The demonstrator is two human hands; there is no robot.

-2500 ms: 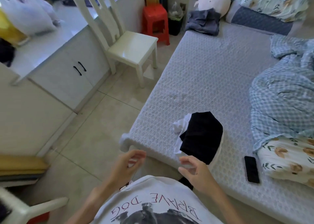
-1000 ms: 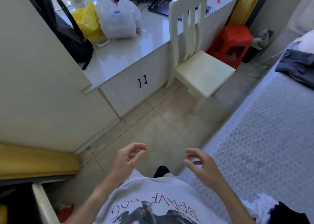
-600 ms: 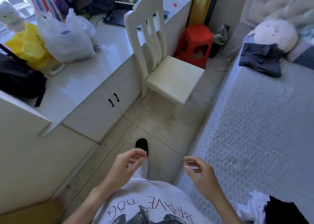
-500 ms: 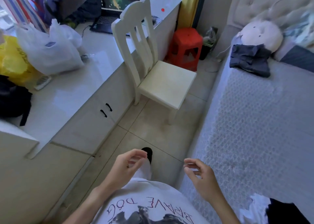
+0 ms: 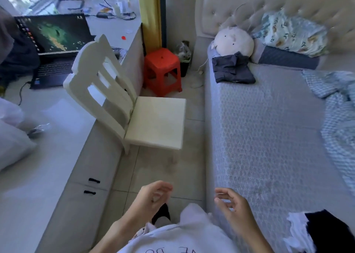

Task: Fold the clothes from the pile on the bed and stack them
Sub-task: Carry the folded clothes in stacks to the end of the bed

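A pile of dark grey clothes [image 5: 233, 70] lies at the far end of the bed [image 5: 269, 137], against a round white plush toy [image 5: 233, 41]. A folded stack, black cloth [image 5: 330, 231] on top of white cloth [image 5: 296, 231], sits at the bed's near right edge. My left hand [image 5: 151, 199] hovers over the floor with loosely curled fingers and holds nothing. My right hand [image 5: 233, 206] hangs at the bed's near edge, fingers loosely curled and empty.
A white chair [image 5: 134, 118] stands in the aisle between the bed and a white counter [image 5: 38, 156] that carries a laptop [image 5: 51, 47]. A red stool [image 5: 163, 70] stands beyond the chair. A blue checked blanket [image 5: 340, 118] is bunched on the bed's right side.
My view has swung along the aisle toward the head of the bed, so the grey pile is now ahead. Both hands keep the same loose, empty pose in front of me.
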